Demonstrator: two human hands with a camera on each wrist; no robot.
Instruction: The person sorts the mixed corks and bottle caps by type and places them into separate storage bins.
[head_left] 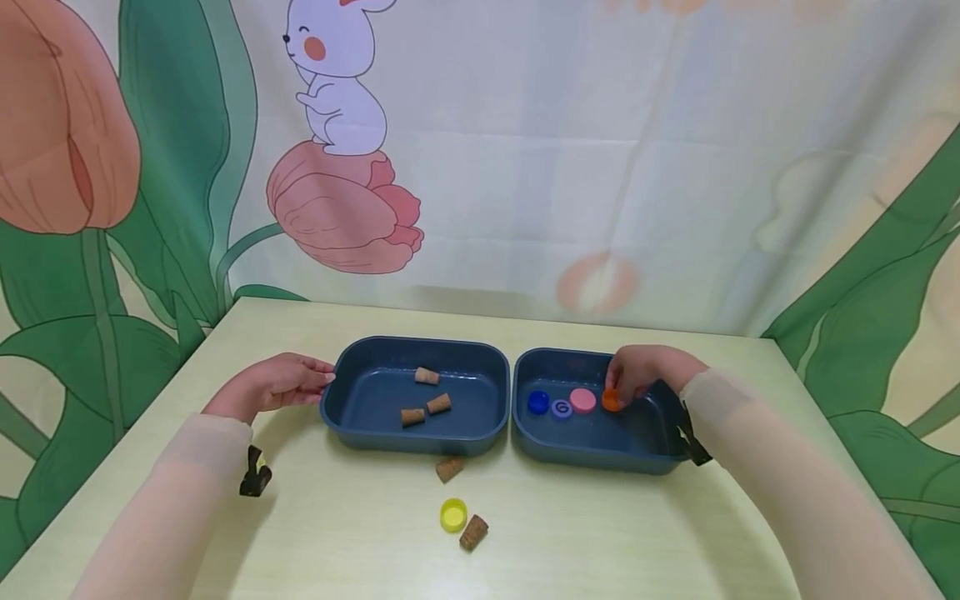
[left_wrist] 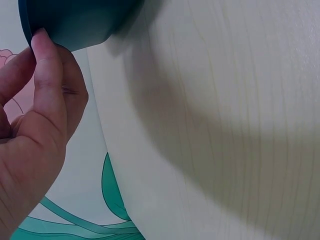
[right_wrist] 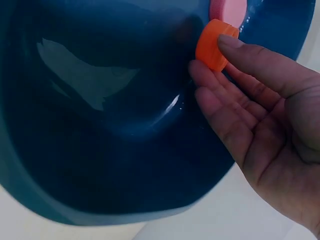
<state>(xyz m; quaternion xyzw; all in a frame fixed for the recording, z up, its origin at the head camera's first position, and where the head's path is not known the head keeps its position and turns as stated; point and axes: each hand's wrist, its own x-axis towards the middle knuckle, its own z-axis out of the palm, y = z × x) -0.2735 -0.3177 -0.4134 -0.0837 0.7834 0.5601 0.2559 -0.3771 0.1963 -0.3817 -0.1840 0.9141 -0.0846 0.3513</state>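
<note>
Two dark blue trays stand side by side on the table. My left hand (head_left: 281, 385) pinches the left end of the left tray (head_left: 416, 444) at its rim; the thumb lies against the outer wall in the left wrist view. Inside that tray lie three corks (head_left: 438, 404). In the right tray (head_left: 600, 458), my right hand (head_left: 648, 371) holds an orange bottle cap (right_wrist: 212, 45) between thumb and fingers, close to the floor of the tray. Next to it lie a pink cap (head_left: 582, 401), a purple cap (head_left: 562, 408) with a letter and a blue cap (head_left: 538, 402).
On the table (head_left: 337, 533), in front of the trays, lie a cork (head_left: 449, 469), a yellow cap (head_left: 453, 515) and another cork (head_left: 473, 532). A printed curtain (head_left: 510, 167) with flowers and a rabbit hangs behind the table.
</note>
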